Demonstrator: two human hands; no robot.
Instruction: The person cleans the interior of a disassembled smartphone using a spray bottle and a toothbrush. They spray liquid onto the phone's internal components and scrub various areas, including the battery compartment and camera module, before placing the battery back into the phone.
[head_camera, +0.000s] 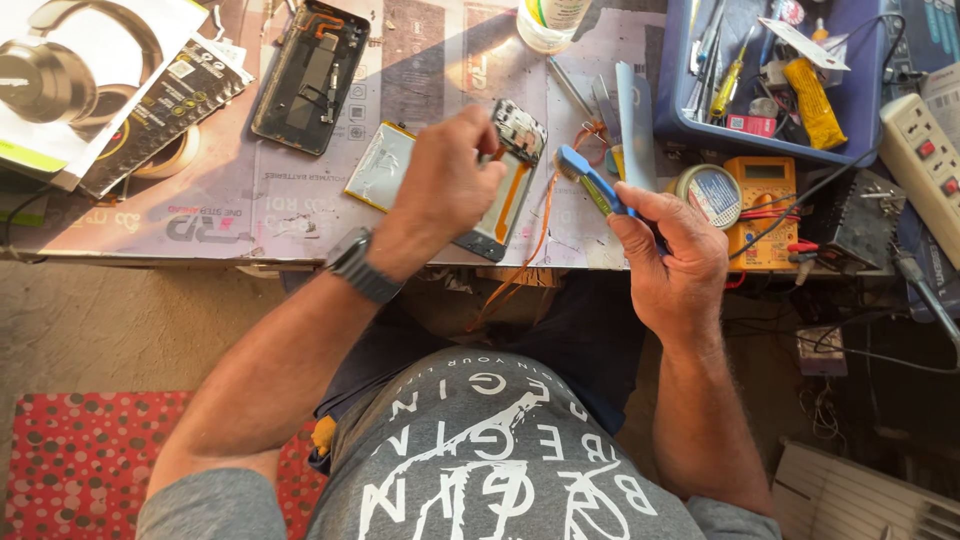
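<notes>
I see my left hand (445, 185) closed around the opened grey smartphone body with bare circuit board and orange ribbon cable (508, 170), holding it tilted just above the front edge of the worktop (200, 215), near the middle. My right hand (675, 255) is closed on the handle of a small brush with blue and yellow handle (592, 183); its bristle head is just beside the phone body, but I cannot tell if it touches. A dark wristwatch (360, 265) sits on the left wrist. Under the left hand, a flat silver battery pack (378, 166) lies on the worktop. Further back on the left side lies a second opened phone shell, dark and rectangular (310, 75), and in the far left corner a white box with a picture of headphones (80, 70). On the right side stands a blue plastic tray with tools (860, 110), and before it a yellow multimeter (765, 205) and a round tin (708, 193). A white power strip (925, 160) lies at the right edge.
</notes>
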